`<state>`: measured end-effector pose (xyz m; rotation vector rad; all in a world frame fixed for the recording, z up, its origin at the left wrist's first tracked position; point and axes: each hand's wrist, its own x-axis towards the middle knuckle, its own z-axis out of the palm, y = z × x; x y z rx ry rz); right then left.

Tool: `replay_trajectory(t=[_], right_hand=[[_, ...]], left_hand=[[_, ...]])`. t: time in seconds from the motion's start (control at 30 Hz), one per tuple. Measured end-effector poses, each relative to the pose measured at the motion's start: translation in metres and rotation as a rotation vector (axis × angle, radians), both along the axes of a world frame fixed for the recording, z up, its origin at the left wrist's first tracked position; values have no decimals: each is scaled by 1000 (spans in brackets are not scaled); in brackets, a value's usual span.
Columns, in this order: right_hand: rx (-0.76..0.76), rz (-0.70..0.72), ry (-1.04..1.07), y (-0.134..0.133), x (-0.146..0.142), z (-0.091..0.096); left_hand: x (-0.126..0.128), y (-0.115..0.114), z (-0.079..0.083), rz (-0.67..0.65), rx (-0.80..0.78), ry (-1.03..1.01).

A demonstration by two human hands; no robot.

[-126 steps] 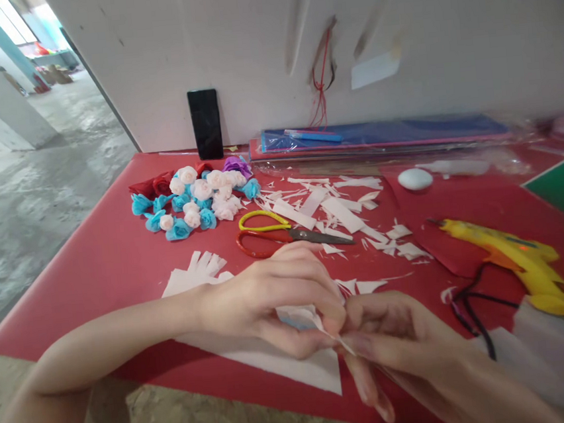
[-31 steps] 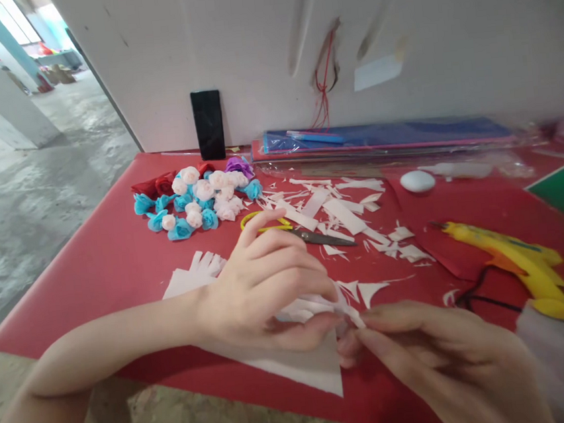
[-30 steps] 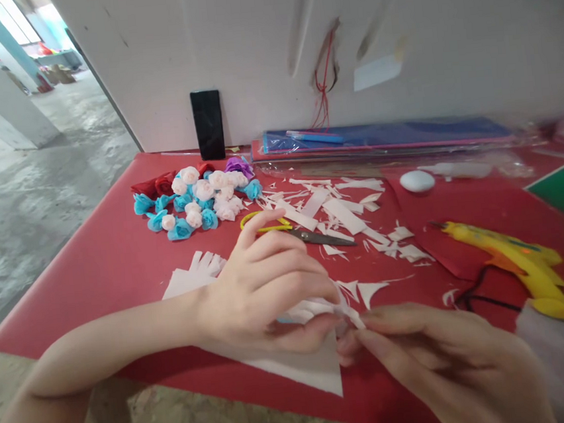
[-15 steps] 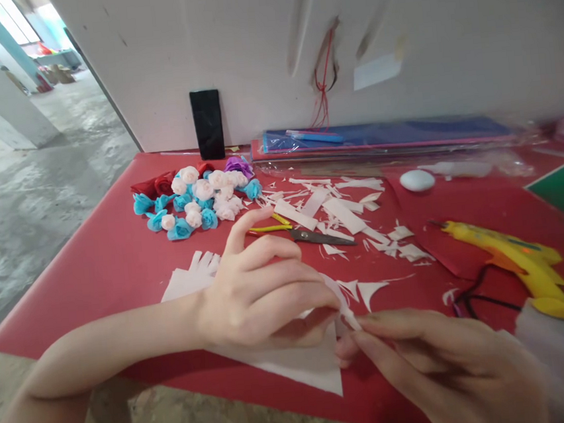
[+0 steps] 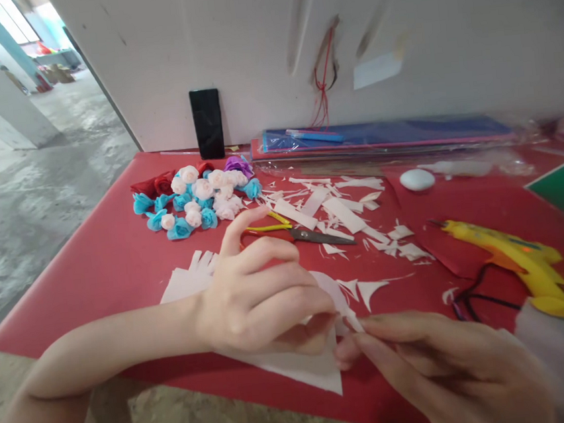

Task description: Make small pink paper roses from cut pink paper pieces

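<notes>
My left hand (image 5: 262,293) is curled around a small white paper petal piece (image 5: 334,294), pinching it between thumb and fingers, with the index finger lifted. My right hand (image 5: 441,369) pinches the same piece's lower tip from the right, thumb and fingers pressed together. Both hands work just above a white paper sheet (image 5: 301,366) lying at the near edge of the red table (image 5: 107,261). Most of the piece is hidden inside my left fingers.
A heap of blue, white, red and purple paper roses (image 5: 195,198) lies at the back left. Scissors (image 5: 294,231) rest among white paper scraps (image 5: 346,212). A yellow glue gun (image 5: 521,261) lies right, with its black cord. Paper packs (image 5: 384,136) and a black phone (image 5: 206,123) lean against the wall.
My left hand has turned and its index finger has lifted, showing more of the rounded white petal. My right hand has slid slightly lower and keeps its pinch on the tip.
</notes>
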<state>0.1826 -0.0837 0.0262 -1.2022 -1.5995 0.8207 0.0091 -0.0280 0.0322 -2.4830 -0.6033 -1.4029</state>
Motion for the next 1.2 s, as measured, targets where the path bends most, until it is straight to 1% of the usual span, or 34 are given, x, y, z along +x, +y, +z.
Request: replay_trajectory(t=[0.13,0.23,0.37,0.43,0.6,0.67,0.8,0.87,0.97,1.2], right_hand=[[-48,-88,87,-2,-4,0],[-44,-75,114,-2,-7,0],[-44,-78,88,-1,-7,0],[-32,-67,61,0,-5,0],[-14,41,-23,3,1,-2],[-9,38,-13,3,1,-3],[2,-19,66,2,-4,-4],[-16,-28,55,2,-5,-3],[-39,8,-6,4,-5,-3],[-1,56,6,3,-1,-5]], left_hand=[[-1,2,2,27,19,15],[-1,3,4,38,18,36],[1,2,2,39,-1,37],[2,1,-1,28,-16,18],[3,0,-6,9,-37,-4],[3,0,-4,18,-38,5],[3,1,-1,39,-42,18],[3,1,-2,42,-43,13],[3,1,-5,41,-43,13],[1,1,-8,21,-29,27]])
